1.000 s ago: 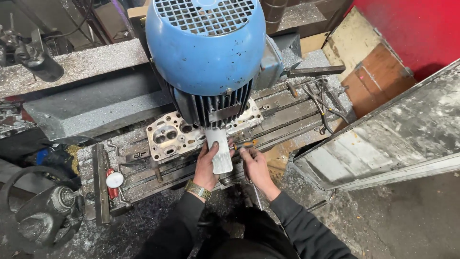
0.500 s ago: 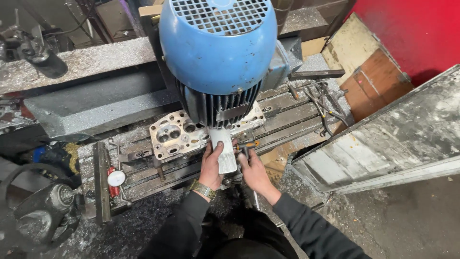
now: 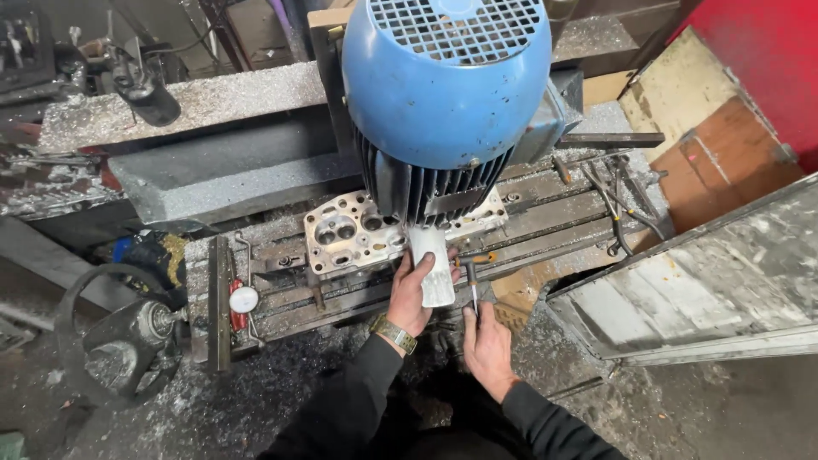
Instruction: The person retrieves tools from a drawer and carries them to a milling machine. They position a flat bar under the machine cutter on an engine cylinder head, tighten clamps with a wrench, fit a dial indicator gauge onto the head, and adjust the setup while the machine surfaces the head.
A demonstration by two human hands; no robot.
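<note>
My left hand (image 3: 411,296) is wrapped around a white cylindrical container (image 3: 435,271), held upright against the front of a machine table (image 3: 554,200). Just above it, a pale metal cylinder head (image 3: 348,234) with several bores lies on that table. A large blue electric motor (image 3: 443,77) hangs over the head and hides its middle. My right hand (image 3: 487,342) sits just right of the left and grips a thin metal tool (image 3: 474,291) whose shaft points up toward the table edge. Both sleeves are dark, and the left wrist carries a watch.
A round dial gauge (image 3: 244,299) on a red base stands at the table's left end, beside a dark handwheel (image 3: 119,334). Loose tools (image 3: 615,198) lie at the table's right end. A grey sheet-metal panel (image 3: 716,285) leans at the right. Metal chips cover the floor.
My right hand has drawn back from the table edge toward me and now holds the thin tool upright. The left hand stays on the white container. The view has shifted slightly.
</note>
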